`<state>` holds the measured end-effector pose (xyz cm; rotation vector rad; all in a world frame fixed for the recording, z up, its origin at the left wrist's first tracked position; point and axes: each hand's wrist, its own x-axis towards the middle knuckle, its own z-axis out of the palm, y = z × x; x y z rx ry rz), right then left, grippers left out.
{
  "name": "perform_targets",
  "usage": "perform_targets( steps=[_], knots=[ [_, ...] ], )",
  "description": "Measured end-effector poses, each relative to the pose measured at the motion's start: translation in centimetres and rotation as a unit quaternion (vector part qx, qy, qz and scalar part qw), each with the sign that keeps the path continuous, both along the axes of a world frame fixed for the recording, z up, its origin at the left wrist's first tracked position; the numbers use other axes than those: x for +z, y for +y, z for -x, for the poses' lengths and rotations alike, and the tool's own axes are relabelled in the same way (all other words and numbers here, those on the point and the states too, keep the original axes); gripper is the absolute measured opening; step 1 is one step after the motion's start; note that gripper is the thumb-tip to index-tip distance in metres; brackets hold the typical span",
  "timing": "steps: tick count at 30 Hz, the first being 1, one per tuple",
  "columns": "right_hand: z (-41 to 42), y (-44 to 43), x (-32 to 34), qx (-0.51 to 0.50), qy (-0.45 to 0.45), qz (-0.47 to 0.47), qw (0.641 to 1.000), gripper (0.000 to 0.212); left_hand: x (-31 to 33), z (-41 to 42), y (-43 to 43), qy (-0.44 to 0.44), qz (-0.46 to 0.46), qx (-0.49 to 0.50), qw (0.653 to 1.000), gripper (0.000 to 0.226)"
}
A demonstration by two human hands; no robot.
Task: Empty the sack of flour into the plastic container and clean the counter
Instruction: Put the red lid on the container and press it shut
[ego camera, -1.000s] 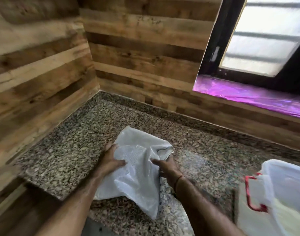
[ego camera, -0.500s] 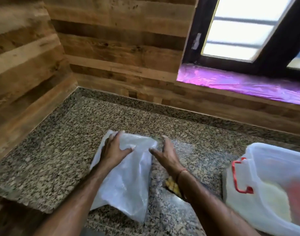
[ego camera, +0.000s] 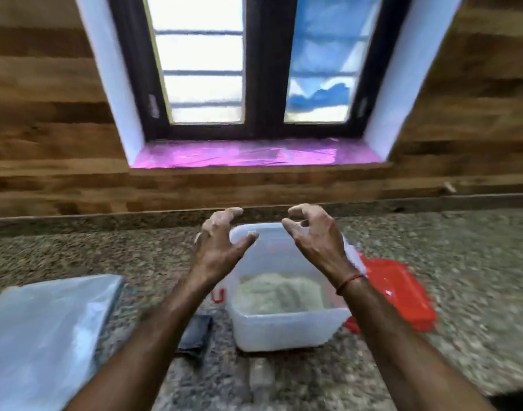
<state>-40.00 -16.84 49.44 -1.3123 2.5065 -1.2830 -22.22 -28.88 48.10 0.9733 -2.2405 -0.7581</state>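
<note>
I hold both hands up in the air, one beside the other, with a gap between them. My left hand (ego camera: 215, 250) has the fingers spread apart and half bent, like a claw, and it holds nothing. My right hand (ego camera: 316, 241) is in the same way, fingers apart and bent, thumb toward the left hand, also holding nothing. On my right wrist is a thin red thread (ego camera: 350, 283).

Under my hands and between my forearms stands the plastic container (ego camera: 284, 333), open on the top. The flour (ego camera: 279, 295) lies in a heap on its bottom. The sack (ego camera: 43, 330) lies flat on the counter (ego camera: 476, 262), well to the left of my left arm and nearer to me than the hand. The red lid (ego camera: 399, 292) lies on the right of my right wrist, touching the container's side. Below my left forearm, just beside the container, lies a small dark thing (ego camera: 196, 333); it is too blurred to say what. Beyond my fingertips is the wooden wall (ego camera: 46, 114).
</note>
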Motion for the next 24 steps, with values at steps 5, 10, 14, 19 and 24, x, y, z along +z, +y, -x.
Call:
perform_targets(
  steps=[5,10,14,19,24],
  knots=[
    [10.8,8.8,-2.8,-0.067,-0.022,-0.057,0.996,0.044,-0.9,11.1,9.3,-0.063,-0.040,-0.021,0.997,0.072],
    [18.6,15.0,-7.8,-0.130,-0.079,-0.210,0.966,0.069,-3.0,18.0,14.0,-0.145,-0.078,-0.027,0.986,0.099],
    [22.2,17.8,-12.7,-0.176,-0.145,-0.323,0.918,0.105,-4.5,20.0,16.3,-0.166,-0.078,-0.014,0.983,0.098],
    [25.9,20.1,-17.8,-0.210,-0.224,-0.347,0.886,0.124,-5.2,20.3,16.4,-0.160,-0.058,0.015,0.985,0.089],
    [26.2,20.5,-20.1,-0.162,-0.203,-0.362,0.895,0.132,-5.2,20.7,16.6,-0.137,-0.049,0.030,0.989,0.082]
  ],
)
